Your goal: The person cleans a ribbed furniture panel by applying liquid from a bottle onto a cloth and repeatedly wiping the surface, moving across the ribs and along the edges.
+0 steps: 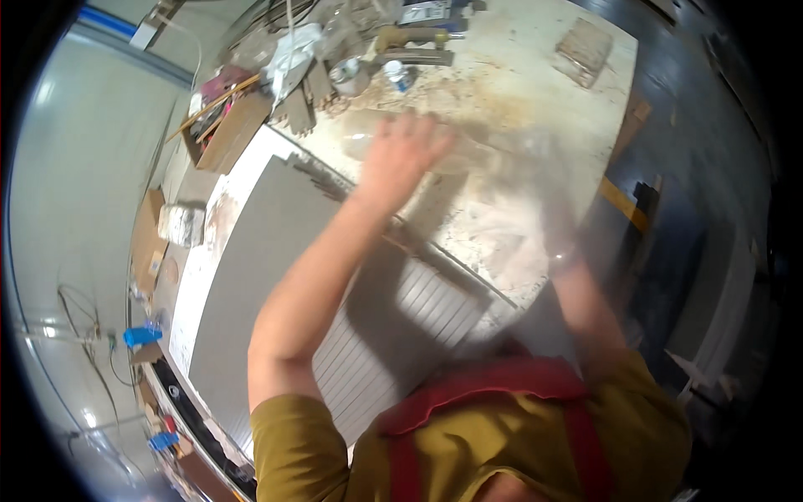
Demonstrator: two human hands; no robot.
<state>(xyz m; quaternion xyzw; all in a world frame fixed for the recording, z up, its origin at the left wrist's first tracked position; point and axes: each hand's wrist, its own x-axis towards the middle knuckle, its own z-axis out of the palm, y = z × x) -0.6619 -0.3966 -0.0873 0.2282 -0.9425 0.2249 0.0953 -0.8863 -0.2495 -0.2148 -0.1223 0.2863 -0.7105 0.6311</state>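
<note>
My left hand lies over a clear plastic thing, shaped like a bottle, on the worktable. Its fingers are bent across the far side of it. From under that hand the clear plastic stretches right toward my right hand, which is smeared by motion, so its fingers cannot be made out. A crumpled pale cloth or sheet is beside my right wrist on the tabletop. Closer to my body lie a broad grey panel and a row of narrow grey strips side by side.
At the back of the stained table are a small white bottle, a tool with a yellowish handle and cluttered plastic. A wrapped block sits far right. An open cardboard box stands on the left, near a wrapped bundle.
</note>
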